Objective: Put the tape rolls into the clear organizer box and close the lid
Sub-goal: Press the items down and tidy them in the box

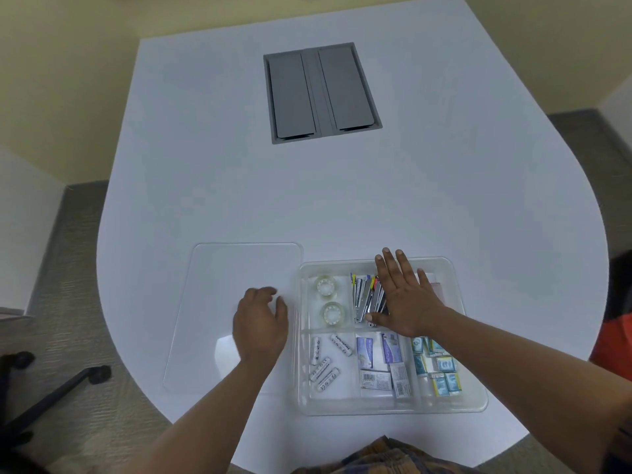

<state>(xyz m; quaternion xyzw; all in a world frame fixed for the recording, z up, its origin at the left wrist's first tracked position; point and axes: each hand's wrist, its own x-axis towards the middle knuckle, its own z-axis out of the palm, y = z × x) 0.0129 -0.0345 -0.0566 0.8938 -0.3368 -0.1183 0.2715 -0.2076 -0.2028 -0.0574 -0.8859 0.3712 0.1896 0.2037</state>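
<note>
The clear organizer box (477, 403) lies open on the white table, at the near right. Two clear tape rolls (326, 286) (333, 314) sit one behind the other in its far-left compartment. The clear lid (219, 285) lies flat on the table just left of the box. My left hand (261, 325) rests over the lid's right edge with fingers curled, holding nothing that I can see. My right hand (408, 301) is spread flat, palm down, over the box's far middle compartment, above the staplers (364, 295).
White batteries (323, 366), small staple boxes (376, 362) and blue-yellow packets (437, 367) fill the near compartments. A grey cable hatch (321, 92) is set into the table (444, 186) farther back. A black chair base (51, 384) stands on the floor at left.
</note>
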